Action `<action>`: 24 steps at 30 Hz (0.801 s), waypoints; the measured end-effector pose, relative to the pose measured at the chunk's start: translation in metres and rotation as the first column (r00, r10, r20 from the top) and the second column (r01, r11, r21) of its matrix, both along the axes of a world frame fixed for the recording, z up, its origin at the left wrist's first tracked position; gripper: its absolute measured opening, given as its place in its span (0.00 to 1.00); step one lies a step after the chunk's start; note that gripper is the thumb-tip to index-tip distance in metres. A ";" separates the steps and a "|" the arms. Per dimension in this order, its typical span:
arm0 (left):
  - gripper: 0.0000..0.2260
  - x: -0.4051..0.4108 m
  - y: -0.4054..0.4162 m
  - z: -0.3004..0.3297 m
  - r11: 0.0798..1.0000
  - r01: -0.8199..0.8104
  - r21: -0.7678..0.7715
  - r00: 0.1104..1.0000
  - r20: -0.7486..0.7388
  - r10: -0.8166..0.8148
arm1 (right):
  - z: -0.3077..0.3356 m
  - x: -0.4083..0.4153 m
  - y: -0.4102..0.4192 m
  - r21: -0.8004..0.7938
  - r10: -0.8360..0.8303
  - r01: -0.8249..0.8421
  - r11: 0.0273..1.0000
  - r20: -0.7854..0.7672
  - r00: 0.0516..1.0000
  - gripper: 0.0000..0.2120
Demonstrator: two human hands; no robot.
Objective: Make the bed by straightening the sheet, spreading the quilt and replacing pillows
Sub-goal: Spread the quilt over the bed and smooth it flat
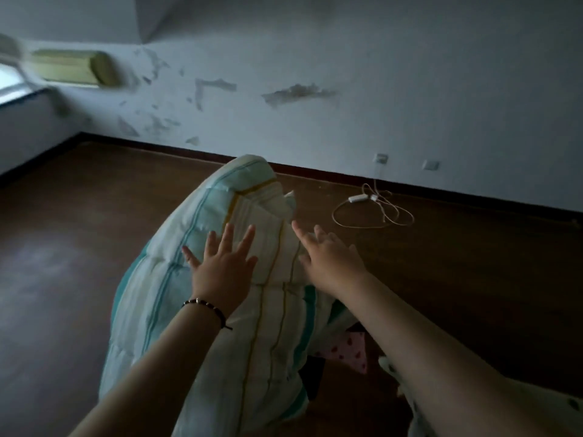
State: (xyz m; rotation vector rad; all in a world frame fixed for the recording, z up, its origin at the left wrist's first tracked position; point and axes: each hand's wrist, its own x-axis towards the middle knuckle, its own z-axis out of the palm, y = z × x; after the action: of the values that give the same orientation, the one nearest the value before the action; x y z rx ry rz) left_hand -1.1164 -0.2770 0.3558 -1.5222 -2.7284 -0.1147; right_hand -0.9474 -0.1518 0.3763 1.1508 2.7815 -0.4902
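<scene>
Item: quilt (220, 279), striped white, teal and yellow. It was recorded at centre frame, bunched into a tall hump whose crest stood toward 12 o'clock and whose lower folds ran off the bottom edge at 6 o'clock. It was judged to be heaped on, or thrown out over, the wooden floor (94, 231), presumably to clear the bed before spreading; which of the two could not be told.

Item: left hand (222, 272), a beaded bracelet (205, 305) worn at the wrist. Its fingers (227, 238) were seen straight and fanned apart, the palm laid toward the quilt's near face; actual contact could not be confirmed. Nothing was gripped.

Item: right hand (331, 257), at 3 o'clock of the left hand. Its fingers were extended and spread, reaching past the quilt's right edge and holding nothing. The pose was judged a push or a release.

Item: pink dotted cloth (350, 351), at 5 o'clock of the quilt, partly covered; its kind could not be made out.

Item: white cord (372, 209) with a small block, coiled on the floor at 2 o'clock, well apart from the quilt.

Item: wall (347, 74), paint peeling, with two sockets (381, 158) near the skirting.

Item: yellowed wall unit (75, 69), at 10 o'clock, blurred.

Not seen: bed, sheet, pillows. A pale spotted fabric (504, 414) at lower right was cut off by the frame.
</scene>
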 end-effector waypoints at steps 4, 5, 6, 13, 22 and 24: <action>0.26 -0.014 -0.008 -0.005 0.990 -0.141 -0.020 0.990 -0.009 0.141 | -0.004 -0.036 0.019 0.002 0.116 -0.116 0.993 0.040 0.992 0.29; 0.26 -0.018 -0.010 -0.008 0.986 -0.166 -0.023 0.986 -0.003 0.166 | -0.005 -0.045 0.022 0.013 0.137 -0.138 0.990 0.055 0.989 0.29; 0.26 -0.021 -0.013 -0.010 0.982 -0.188 -0.026 0.982 0.002 0.189 | -0.007 -0.054 0.024 0.015 0.159 -0.160 0.987 0.065 0.985 0.30; 0.26 -0.074 -0.055 -0.042 0.930 -0.363 -0.064 0.923 0.114 0.368 | -0.037 -0.116 0.044 -0.020 0.235 -0.234 0.972 0.041 0.971 0.33; 0.34 -0.150 -0.065 -0.084 0.877 -0.450 -0.165 0.845 0.237 0.479 | -0.064 -0.164 0.077 -0.094 0.069 -0.065 0.993 0.033 0.997 0.46; 0.39 -0.167 -0.058 -0.091 0.884 -0.436 -0.169 0.845 0.262 0.467 | -0.071 -0.177 0.085 -0.091 0.026 -0.025 0.996 0.016 1.000 0.49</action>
State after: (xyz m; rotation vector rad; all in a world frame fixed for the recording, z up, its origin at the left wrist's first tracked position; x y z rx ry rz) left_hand -1.2835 -0.3350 0.2645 -0.8857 -3.2980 -0.2105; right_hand -1.1249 -0.0671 0.3051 1.0938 2.7249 -0.5941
